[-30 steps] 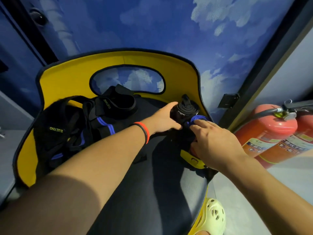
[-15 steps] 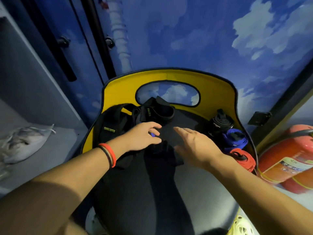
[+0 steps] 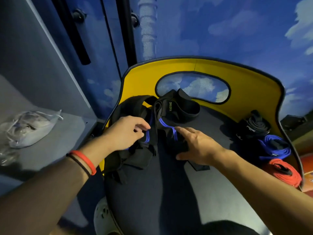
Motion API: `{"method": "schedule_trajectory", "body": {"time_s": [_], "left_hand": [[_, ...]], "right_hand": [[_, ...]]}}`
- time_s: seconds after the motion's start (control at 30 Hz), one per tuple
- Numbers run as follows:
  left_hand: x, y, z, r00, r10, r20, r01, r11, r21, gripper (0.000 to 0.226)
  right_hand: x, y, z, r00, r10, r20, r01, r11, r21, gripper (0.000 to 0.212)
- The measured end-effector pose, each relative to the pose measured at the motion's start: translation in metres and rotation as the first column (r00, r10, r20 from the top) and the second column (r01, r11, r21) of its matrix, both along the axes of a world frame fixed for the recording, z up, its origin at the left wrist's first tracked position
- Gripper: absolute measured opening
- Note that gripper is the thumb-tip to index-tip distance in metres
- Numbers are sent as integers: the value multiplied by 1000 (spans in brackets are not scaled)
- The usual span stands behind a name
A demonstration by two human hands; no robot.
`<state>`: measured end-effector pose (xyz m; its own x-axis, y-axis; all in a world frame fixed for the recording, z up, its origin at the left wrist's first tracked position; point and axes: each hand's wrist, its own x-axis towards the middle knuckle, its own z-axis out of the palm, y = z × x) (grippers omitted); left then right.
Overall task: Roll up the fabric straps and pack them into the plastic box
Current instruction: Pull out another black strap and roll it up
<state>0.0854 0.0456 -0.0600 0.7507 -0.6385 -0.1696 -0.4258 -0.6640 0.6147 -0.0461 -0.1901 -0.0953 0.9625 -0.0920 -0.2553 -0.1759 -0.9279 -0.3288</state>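
Note:
A tangled pile of black fabric straps (image 3: 176, 109) with blue stripes and green lettering lies at the back left of a dark seat (image 3: 169, 192) with a yellow backrest (image 3: 254, 89). My left hand (image 3: 123, 134) pinches a blue-striped black strap (image 3: 145, 141) at the pile's left side. My right hand (image 3: 199, 148) grips another part of the black strap (image 3: 176, 143) between thumb and fingers, index finger stretched forward. Three rolled straps sit along the seat's right edge: a black roll (image 3: 254, 128), a blue roll (image 3: 274, 148) and a red roll (image 3: 284, 172).
A grey shelf (image 3: 55, 141) to the left holds a clear plastic bag (image 3: 28, 128). Blue cloud-painted walls rise behind the seat. A pale perforated shoe (image 3: 103, 217) shows below the seat's left edge. An orange object (image 3: 306, 160) peeks in at the far right.
Both hands left the rolled straps at the right and moved to the black pile at the left, where they took hold of it. The view swung left.

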Motion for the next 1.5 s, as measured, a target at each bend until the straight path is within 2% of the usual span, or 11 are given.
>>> {"method": "schedule_trajectory", "body": {"time_s": [0.07,0.13,0.3,0.4,0.5,0.6,0.73,0.87,0.97,1.23,1.5], "left_hand": [[0,-4,-4,998,-29,57,30,1000,-11,28],[1,-8,-9,984,-116,136,116,993,7,28],[2,-12,-18,893,-373,254,338,926,170,29],[4,-8,-19,881,-395,259,325,905,275,33],[7,-1,-21,888,-392,242,312,898,310,33],[5,0,-20,900,-362,244,291,914,281,29],[-2,-11,-13,908,-316,275,265,942,206,25],[-6,-29,-9,895,-279,348,247,960,133,26],[-9,-40,-8,873,-270,405,246,963,112,27],[7,-36,-10,880,-271,390,223,961,164,27],[38,-9,-9,904,-244,351,203,968,148,42]], "right_hand": [[2,5,-11,999,30,-42,-33,996,-79,122],[4,11,-20,995,52,-87,-67,981,-180,121],[0,15,-26,995,96,32,-83,955,-284,66],[-8,11,-23,993,103,62,-86,968,-235,38],[-16,3,-20,992,54,114,-37,988,-151,26],[-17,-2,-14,993,26,117,-13,994,-106,31],[-1,1,-2,955,-61,291,73,997,-31,53],[24,4,8,961,-101,257,139,981,-134,66],[34,1,2,978,-117,174,153,965,-213,66],[21,-34,5,923,-226,312,231,973,20,52],[13,-44,-4,976,-92,199,96,995,-7,62]]}}
